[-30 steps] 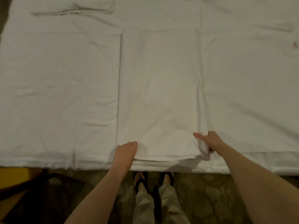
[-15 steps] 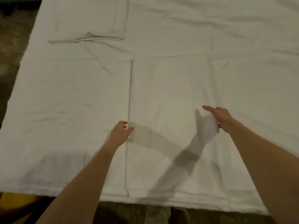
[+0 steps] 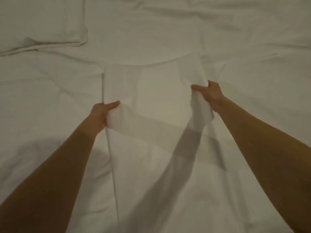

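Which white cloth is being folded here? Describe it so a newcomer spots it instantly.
A rumpled white sheet fills the view. Down its middle lies a long, narrow white cloth with a straight left edge. Unlike the folded piece at far left, only this one has an end lifted, gripped by the left hand and right hand.

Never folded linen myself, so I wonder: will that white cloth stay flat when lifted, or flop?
Probably floppy: the white cloth bunches where the left hand and the right hand grip it and droops between them. It seems light, as a grip at each corner raises it. Unlikely to slip: it lies creased on the bed sheet.
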`<state>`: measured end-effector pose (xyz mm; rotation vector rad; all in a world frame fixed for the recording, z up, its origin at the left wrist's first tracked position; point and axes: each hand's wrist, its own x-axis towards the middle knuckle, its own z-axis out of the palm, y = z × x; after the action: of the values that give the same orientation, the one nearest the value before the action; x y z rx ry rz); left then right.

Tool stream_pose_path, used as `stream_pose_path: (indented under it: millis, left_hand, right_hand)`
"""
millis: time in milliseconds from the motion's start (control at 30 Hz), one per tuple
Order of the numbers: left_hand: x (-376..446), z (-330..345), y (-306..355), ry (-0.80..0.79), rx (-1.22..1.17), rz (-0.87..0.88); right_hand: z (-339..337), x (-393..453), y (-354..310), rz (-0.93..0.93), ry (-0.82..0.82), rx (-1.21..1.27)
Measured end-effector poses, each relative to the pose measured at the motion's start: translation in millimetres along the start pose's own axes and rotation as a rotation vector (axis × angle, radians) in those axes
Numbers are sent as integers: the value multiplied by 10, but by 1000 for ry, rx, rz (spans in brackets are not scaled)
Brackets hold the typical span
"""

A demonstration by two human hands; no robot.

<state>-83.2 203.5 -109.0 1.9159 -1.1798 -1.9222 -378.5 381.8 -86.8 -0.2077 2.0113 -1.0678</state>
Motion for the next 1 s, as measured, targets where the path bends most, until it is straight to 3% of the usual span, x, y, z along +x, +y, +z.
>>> stream_pose_path:
  millis: [100, 233, 333, 467, 600, 700, 800, 1000]
  left_hand:
    - [31, -7, 54, -79, -35, 63]
    - [68, 19, 11, -3, -18, 89]
    - [98, 31, -2, -10, 17, 19]
    - [76, 24, 103, -157, -24, -116]
    - [25, 121, 54, -31, -27, 4]
    - [-70, 150, -88, 48, -48, -35]
    - [-263, 72, -305, 17, 73, -98]
    - [-854, -9, -921, 42, 177, -142]
  right_hand:
    - [-69, 78, -46, -88, 47, -12]
    - [-82, 181, 111, -71, 103, -28]
    - [11, 291, 185, -7, 131, -85]
    - [-61, 300, 130, -13, 81, -95]
    - [-119, 196, 233, -57, 170, -6]
    - [-188, 90, 362, 38, 152, 1]
    - [-302, -136, 521, 118, 7, -119]
    - [-502, -944, 1080, 315, -41, -162]
